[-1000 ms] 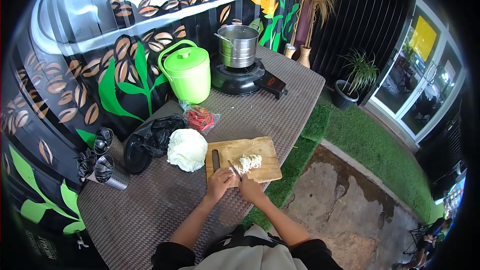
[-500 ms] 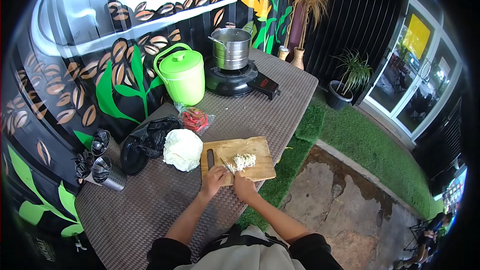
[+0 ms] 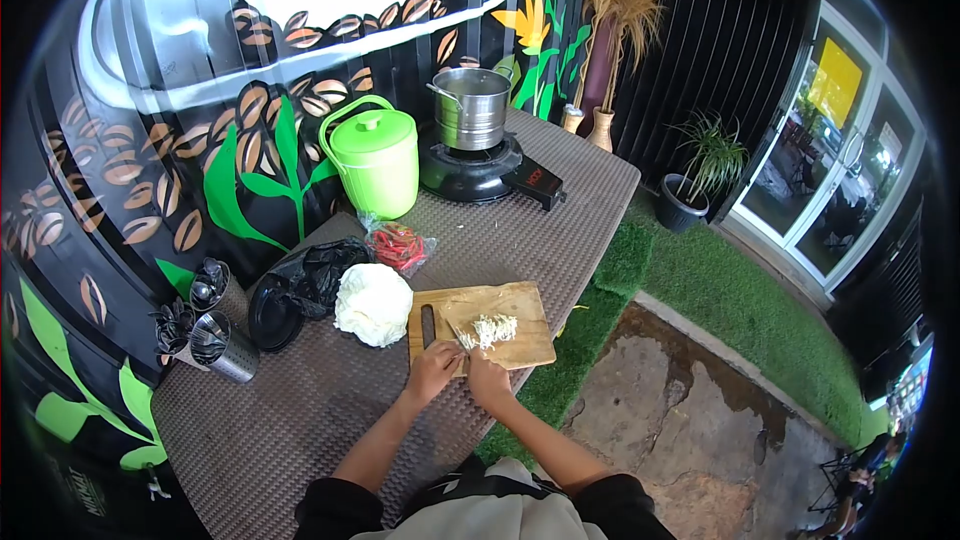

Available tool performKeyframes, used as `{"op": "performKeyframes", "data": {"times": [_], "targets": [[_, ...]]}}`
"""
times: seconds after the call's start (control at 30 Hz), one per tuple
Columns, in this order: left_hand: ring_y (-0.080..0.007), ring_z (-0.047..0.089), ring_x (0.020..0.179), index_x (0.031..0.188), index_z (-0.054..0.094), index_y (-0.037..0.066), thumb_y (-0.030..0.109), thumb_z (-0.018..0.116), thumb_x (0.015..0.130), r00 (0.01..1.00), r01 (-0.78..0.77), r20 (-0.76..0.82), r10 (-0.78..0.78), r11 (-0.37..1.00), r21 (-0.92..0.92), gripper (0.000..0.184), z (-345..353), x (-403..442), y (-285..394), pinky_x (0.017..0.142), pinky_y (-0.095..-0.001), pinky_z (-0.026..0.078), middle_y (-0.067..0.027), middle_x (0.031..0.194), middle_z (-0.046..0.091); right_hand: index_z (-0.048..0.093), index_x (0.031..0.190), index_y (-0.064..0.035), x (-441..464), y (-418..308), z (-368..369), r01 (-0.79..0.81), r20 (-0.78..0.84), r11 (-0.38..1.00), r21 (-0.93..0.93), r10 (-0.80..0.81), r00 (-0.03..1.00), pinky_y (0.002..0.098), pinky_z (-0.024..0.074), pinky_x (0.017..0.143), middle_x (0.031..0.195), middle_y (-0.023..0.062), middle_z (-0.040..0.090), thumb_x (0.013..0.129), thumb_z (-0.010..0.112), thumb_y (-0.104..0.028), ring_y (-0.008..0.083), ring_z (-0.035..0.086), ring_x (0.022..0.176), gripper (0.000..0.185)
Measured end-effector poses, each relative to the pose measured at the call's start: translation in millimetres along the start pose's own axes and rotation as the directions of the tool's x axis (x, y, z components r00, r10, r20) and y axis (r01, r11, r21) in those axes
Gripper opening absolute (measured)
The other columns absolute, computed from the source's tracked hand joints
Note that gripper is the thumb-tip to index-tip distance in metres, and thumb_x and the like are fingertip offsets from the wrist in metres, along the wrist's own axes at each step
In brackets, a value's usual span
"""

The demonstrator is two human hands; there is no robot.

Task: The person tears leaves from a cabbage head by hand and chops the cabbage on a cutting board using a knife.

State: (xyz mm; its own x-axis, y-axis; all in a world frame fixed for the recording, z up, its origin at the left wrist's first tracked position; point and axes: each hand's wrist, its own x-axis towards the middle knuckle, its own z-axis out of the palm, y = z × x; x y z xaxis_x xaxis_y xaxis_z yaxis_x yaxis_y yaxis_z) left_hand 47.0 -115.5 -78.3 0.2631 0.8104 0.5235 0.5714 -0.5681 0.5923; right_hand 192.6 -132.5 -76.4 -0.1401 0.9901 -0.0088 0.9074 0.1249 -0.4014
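Observation:
Chopped pale cabbage (image 3: 489,331) lies in a small heap on a wooden cutting board (image 3: 530,348) near the table's edge. My right hand (image 3: 489,380) is closed at the board's near edge, around what looks like a knife (image 3: 462,337); only a thin bit of blade shows beside the shreds. Close by on its left, my left hand (image 3: 434,368) is closed with fingertips pinched together at the board, and what they hold is hidden. A large pale cabbage head (image 3: 373,305) rests left of the board.
Behind stand a green lidded bucket (image 3: 376,165) and a steel pot (image 3: 470,112) on a black portable stove (image 3: 465,172). A bag of red chillies (image 3: 400,246), a black plastic bag (image 3: 322,275), a black plate (image 3: 272,313) and metal cutlery holders (image 3: 228,355) sit leftward.
The view has shifted slightly, so the table items appear a little lower and to the right. Both hands stay close together at the board's near edge.

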Motion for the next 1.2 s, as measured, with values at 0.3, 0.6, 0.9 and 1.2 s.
{"op": "performKeyframes", "data": {"times": [0.3, 0.6, 0.9, 1.2], "targets": [[-0.0290, 0.057, 0.107, 0.095, 0.068, 0.000, -0.002, 0.059, 0.074, 0.997, 0.060, 0.047, -0.065, 0.995, 0.084, 0.023, 7, -12, 0, 0.092, -0.0390, 0.046, -0.0128, 0.103, 0.067, 0.044, 0.100, -0.0030, -10, 36, -31, -0.059, 0.103, 0.989, 0.137, 0.045, 0.994, 0.0545, 0.0493, 0.069, 0.081, 0.0285, 0.063, 0.092, 0.046, -0.031, 0.0447, 0.063, 0.078, 0.029], [-0.0326, 0.055, 0.107, 0.094, 0.065, 0.001, 0.000, 0.062, 0.076, 0.999, -0.006, 0.049, 0.002, 0.996, 0.094, 0.018, -1, 14, 19, 0.101, -0.0411, 0.039, -0.0156, 0.110, 0.062, 0.048, 0.096, 0.0012, -17, 29, -43, -0.027, 0.065, 0.976, 0.218, 0.013, 0.998, 0.0538, 0.0483, 0.069, 0.080, 0.0295, 0.062, 0.088, 0.050, -0.029, 0.0448, 0.062, 0.078, 0.032], [-0.0335, 0.051, 0.097, 0.100, 0.064, -0.001, 0.006, 0.066, 0.078, 0.980, 0.156, -0.138, -0.140, 0.981, 0.113, 0.023, 27, 16, 9, 0.081, -0.0419, 0.043, -0.0155, 0.099, 0.058, 0.046, 0.098, 0.0002, -30, 35, -33, 0.034, -0.028, 0.988, 0.153, -0.030, 0.999, 0.0511, 0.0504, 0.058, 0.069, 0.0246, 0.062, 0.089, 0.052, -0.027, 0.0424, 0.062, 0.064, 0.029], [-0.0319, 0.055, 0.092, 0.095, 0.068, -0.002, 0.006, 0.067, 0.077, 0.970, 0.200, -0.147, -0.196, 0.980, 0.011, 0.020, 27, 19, 1, 0.079, -0.0392, 0.046, -0.0141, 0.094, 0.064, 0.044, 0.096, 0.0012, -29, 34, -21, 0.057, -0.070, 0.992, 0.112, -0.050, 0.996, 0.0496, 0.0508, 0.055, 0.067, 0.0239, 0.062, 0.092, 0.049, -0.026, 0.0412, 0.062, 0.062, 0.028]]}}
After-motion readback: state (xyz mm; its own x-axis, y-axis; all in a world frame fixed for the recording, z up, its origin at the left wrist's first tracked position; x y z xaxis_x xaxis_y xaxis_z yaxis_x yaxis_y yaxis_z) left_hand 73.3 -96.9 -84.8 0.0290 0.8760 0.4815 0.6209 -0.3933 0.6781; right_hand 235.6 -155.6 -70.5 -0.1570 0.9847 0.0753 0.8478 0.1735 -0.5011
